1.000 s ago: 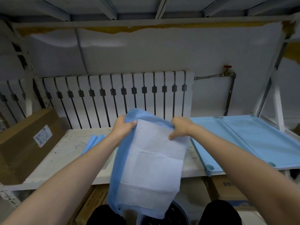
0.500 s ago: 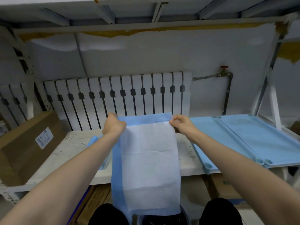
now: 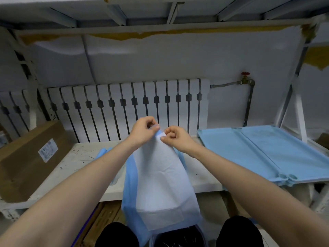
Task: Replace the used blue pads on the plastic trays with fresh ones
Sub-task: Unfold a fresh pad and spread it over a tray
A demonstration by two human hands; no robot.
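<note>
While our left hand (image 3: 145,130) and right hand (image 3: 175,139) pinch its top edge side by side, the blue pad (image 3: 160,184) hangs below our fingertips (image 3: 156,128).

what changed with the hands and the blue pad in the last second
The left hand and right hand moved toward each other, bringing the top corners of the blue-edged white absorbent pad together, so its top edge, spread wide half a second ago, is now bunched narrow. Both hands kept pinching it throughout. The light blue plastic trays and brown cardboard box stayed put.
</note>
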